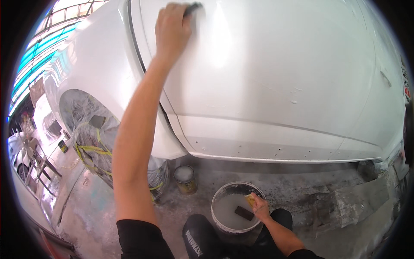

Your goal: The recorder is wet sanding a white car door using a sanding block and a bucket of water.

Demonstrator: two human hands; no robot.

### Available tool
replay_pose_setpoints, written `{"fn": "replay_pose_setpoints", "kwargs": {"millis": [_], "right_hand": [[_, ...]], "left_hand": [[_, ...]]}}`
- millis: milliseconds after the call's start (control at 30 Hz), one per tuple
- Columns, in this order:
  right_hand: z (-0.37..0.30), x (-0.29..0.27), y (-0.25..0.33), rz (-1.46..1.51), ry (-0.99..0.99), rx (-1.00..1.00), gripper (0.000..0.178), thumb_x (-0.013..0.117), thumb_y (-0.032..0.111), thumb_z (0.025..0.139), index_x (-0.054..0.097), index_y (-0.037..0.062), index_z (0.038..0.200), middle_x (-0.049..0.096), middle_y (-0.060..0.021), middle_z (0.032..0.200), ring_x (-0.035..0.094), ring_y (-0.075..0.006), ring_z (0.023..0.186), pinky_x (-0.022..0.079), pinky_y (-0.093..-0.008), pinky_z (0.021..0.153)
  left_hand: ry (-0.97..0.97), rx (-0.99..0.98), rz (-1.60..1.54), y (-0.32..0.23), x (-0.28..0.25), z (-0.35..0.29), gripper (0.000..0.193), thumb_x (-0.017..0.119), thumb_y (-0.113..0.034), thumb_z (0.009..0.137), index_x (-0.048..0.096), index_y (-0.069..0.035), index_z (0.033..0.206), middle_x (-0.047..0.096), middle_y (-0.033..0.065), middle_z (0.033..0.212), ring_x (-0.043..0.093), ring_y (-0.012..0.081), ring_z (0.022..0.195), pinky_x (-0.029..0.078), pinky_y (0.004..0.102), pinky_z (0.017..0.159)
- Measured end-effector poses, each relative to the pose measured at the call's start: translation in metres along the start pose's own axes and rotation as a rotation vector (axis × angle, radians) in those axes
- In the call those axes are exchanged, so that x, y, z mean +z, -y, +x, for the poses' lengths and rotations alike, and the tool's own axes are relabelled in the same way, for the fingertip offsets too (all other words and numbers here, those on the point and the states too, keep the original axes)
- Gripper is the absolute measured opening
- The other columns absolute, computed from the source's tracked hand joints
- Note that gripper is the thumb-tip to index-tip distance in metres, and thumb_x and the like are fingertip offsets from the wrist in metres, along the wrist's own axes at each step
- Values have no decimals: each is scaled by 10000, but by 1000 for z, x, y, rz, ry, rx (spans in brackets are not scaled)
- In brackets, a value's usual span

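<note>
High on the white car door (pixel 267 64), my left hand (pixel 173 32) is closed around a dark sanding block (pixel 192 8), slightly blurred at the panel's surface. Low in front of me, my right hand (pixel 260 208) grips a yellow sponge (pixel 250 199) at the right inner side of a bucket (pixel 214 216). Cloudy greyish water fills part of that bucket. A dark rectangular block (pixel 244 213) lies in it beside the right hand. Faint streaks and a few drops show on the lower door.
An open tin (pixel 185 179) stands left of the bucket. Plastic sheeting with yellow tape (pixel 92 149) wraps the wheel. A small block (pixel 97 121) rests on top of it. My knees flank the bucket. Flat boards (pixel 358 200) lie on the wet floor at right; a chair (pixel 39 159) stands far left.
</note>
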State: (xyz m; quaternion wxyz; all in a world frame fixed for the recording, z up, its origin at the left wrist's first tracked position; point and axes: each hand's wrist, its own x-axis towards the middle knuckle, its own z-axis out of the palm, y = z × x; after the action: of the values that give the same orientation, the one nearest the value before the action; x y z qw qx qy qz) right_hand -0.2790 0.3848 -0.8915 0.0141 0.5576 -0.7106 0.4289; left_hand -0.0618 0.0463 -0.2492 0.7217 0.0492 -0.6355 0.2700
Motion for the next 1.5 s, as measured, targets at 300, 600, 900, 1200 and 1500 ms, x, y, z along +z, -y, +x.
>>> {"fn": "replay_pose_setpoints", "kwargs": {"millis": [300, 600, 900, 1200, 1500], "right_hand": [[6, 5, -12, 12, -83, -82, 515, 573, -70, 886, 692, 15, 1380, 769, -263, 1109, 767, -421, 898, 614, -471, 798], [7, 10, -13, 12, -119, -84, 519, 582, -86, 882, 700, 12, 1378, 714, -237, 930, 723, -380, 761, 573, -446, 710], [1, 9, -26, 7, -143, -23, 524, 590, -61, 892, 691, 34, 1398, 728, -243, 998, 728, -413, 805, 579, -451, 747], [-1, 3, -15, 45, -24, 66, 552, 628, -48, 868, 678, 45, 1409, 762, -249, 1138, 747, -451, 1017, 606, -510, 887], [1, 8, -17, 61, -53, -9, 555, 599, -66, 895, 650, 27, 1439, 754, -262, 1126, 739, -464, 1009, 592, -531, 892]], "left_hand": [[30, 30, -27, -49, 61, 1, 167, 697, 1, 895, 708, 5, 1061, 700, 220, 1139, 635, 414, 1092, 489, 522, 929], [110, 174, -229, -150, 42, -200, 407, 708, 54, 735, 736, 27, 1140, 699, 126, 1126, 615, 308, 947, 482, 447, 836], [404, 60, -359, -139, 3, -216, 383, 694, 31, 792, 714, -5, 1172, 682, 152, 1092, 627, 359, 976, 483, 491, 886], [54, -65, 0, -8, 4, -14, 272, 716, -16, 948, 750, -53, 1215, 721, 137, 1190, 662, 367, 1086, 537, 440, 962], [157, 43, -111, -98, 12, -206, 422, 732, 25, 767, 761, -20, 1185, 702, 176, 1189, 661, 375, 1082, 487, 512, 966]]}}
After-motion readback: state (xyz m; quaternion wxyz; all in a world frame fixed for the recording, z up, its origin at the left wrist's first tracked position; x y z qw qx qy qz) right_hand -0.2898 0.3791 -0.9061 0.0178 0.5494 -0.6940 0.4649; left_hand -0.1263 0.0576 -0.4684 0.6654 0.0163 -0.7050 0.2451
